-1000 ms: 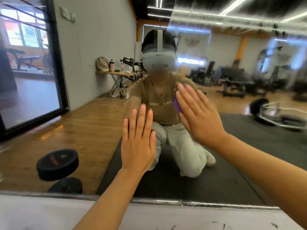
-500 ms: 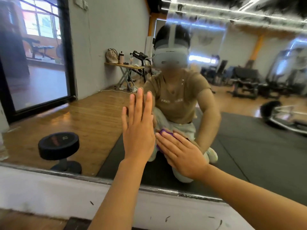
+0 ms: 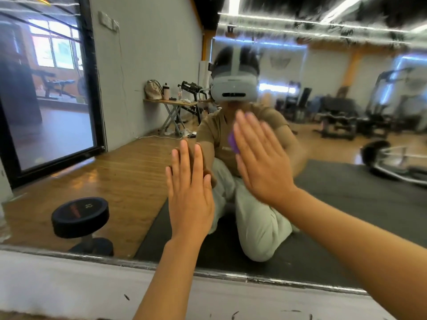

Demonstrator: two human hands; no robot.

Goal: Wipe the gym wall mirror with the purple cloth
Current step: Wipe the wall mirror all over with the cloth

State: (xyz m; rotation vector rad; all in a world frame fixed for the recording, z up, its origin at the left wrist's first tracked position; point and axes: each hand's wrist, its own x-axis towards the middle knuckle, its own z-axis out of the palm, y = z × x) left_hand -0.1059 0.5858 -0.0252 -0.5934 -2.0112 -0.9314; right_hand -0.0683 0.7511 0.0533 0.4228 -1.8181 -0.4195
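The wall mirror (image 3: 138, 172) fills most of the view and reflects a kneeling person and the gym behind. My left hand (image 3: 190, 195) lies flat against the glass with straight fingers, low and centre. My right hand (image 3: 261, 158) is beside it and higher, fingers straight, pressing the purple cloth (image 3: 232, 140) onto the mirror. Only a small purple edge of the cloth shows at the left of my palm; the rest is hidden under the hand. The right hand is motion-blurred.
The mirror's lower edge (image 3: 161, 265) meets a white wall strip (image 3: 69, 285) with dark scuffs. The reflection shows a black dumbbell (image 3: 80, 215), a dark floor mat (image 3: 346, 204), wooden floor, a folding table with bags and gym machines.
My right hand with the cloth has swept up the glass from low beside my left wrist to above and right of my left hand. The left hand stays pressed flat.
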